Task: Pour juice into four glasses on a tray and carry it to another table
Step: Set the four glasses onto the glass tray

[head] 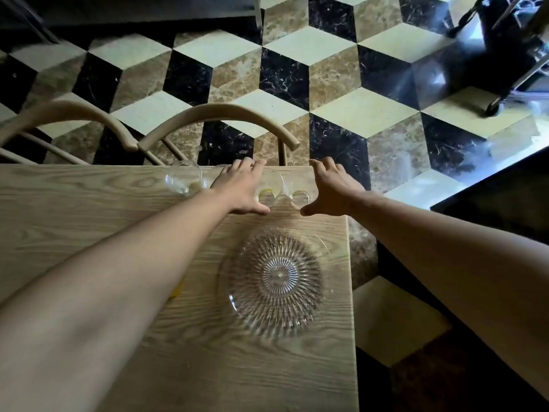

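Reaching toward the far edge of the wooden desk (89, 221), both hands are spread open, fingers apart, and neither clamps anything yet. The left hand (242, 188) lies over the row of clear glasses, its thumb just beside one glass (266, 197) that has a yellowish tint at its bottom; the right hand (332, 188) cups toward a second glass (300, 198) with the same tint, thumb close to its near side. Another glass (182, 179) stands to the left, apart from both hands, and a fourth seems to sit under the left hand, mostly covered. The cut-glass tray (237, 304) rests bare on the desk nearer the person, well apart from the glasses. Judging from this, the task is at an early stage: no glass stands on the tray, pouring and carrying remain. Whether the tint is juice or only a reflection is hard to say. No juice container shows clearly; a small yellow patch peeks out beside the left forearm, too hidden to identify. Two curved chair backs (219, 117) stand beyond the desk.
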Demonstrator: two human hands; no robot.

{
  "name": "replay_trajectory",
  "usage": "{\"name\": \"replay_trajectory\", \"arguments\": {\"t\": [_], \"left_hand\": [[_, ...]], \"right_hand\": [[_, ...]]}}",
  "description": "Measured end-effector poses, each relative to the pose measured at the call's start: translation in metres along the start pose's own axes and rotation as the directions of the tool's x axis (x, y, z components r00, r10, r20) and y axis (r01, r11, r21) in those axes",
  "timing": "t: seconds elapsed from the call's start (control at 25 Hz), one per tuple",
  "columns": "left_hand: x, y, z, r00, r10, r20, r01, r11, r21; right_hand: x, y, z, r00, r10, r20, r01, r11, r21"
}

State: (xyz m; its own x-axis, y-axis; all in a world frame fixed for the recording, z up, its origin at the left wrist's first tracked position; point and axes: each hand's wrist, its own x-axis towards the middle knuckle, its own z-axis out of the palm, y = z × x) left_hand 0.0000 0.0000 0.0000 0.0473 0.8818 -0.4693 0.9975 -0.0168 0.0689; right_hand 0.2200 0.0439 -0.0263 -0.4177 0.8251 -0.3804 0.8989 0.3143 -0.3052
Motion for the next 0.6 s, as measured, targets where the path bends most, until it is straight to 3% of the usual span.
{"name": "replay_trajectory", "arguments": {"t": [0.24,0.6], "left_hand": [[0.014,0.002,0.011,1.0,0.03,0.006,-0.03,1.0,0.006],[0.004,0.0,0.004,0.998,0.036,-0.047,-0.037,0.999,-0.018]], "right_hand": [[0.006,0.005,0.007,1.0,-0.014,-0.009,0.013,0.998,-0.054],[-0.009,0.005,0.008,0.998,-0.028,-0.063,0.031,0.998,0.05]]}}
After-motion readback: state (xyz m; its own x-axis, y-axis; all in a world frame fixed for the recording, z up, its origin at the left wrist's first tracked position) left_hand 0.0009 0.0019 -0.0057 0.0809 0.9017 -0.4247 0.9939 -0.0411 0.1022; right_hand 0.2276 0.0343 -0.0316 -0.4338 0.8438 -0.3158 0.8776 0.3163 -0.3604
